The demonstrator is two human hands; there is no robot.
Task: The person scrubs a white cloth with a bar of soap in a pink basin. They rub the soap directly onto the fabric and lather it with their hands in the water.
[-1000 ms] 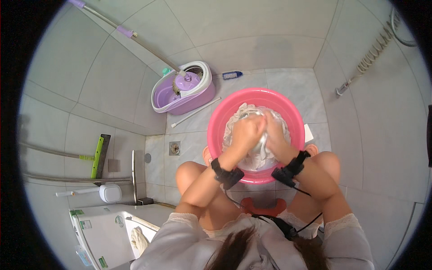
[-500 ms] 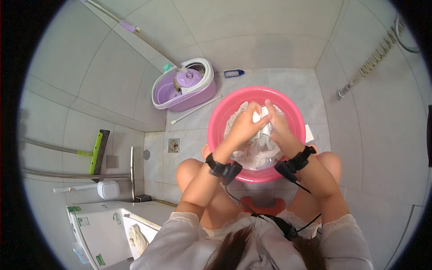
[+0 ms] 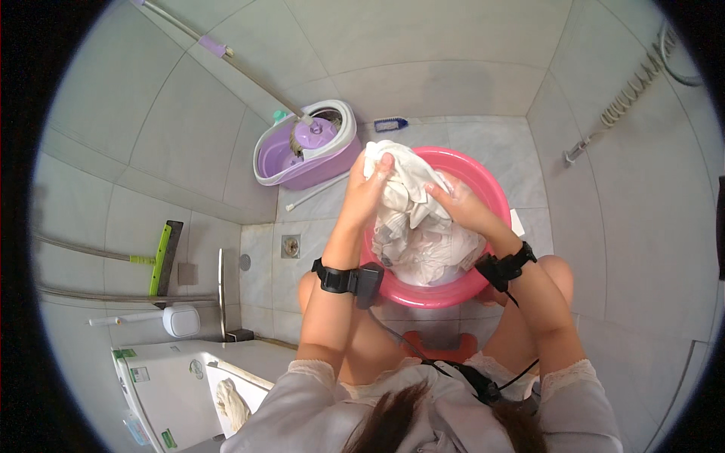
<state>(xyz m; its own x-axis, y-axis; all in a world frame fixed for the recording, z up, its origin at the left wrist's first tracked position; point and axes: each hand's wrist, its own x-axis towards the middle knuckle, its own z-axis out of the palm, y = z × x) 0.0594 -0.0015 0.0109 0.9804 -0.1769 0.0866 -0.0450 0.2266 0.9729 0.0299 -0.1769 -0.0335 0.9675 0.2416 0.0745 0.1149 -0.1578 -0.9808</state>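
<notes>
- The left hand (image 3: 370, 189) is closed around the upper left fold of a wet white cloth garment (image 3: 408, 219). It now sits higher than a second ago, when both hands were pressed low on the heap inside the round pink plastic basin (image 3: 495, 196).
- That rise means the garment is partly lifted: its top is clear of the rim between the hands, while its lower folds lie bunched in the basin beneath them.
- To my eye this is a rub-and-lift stroke of hand washing, well under way.
- The right hand (image 3: 457, 204) clamps the right side of the same fold, fingers curled inward, just beside the left hand.
- Both forearms reach forward from bent knees, each with a black strap-on wrist device (image 3: 343, 278), wrists tilted toward each other.
- Beyond the left hand, well apart, stands a lilac and white mop bucket (image 3: 306, 147); a small blue brush (image 3: 390, 123) lies on the tiled floor (image 3: 483, 140) past the basin.
</notes>
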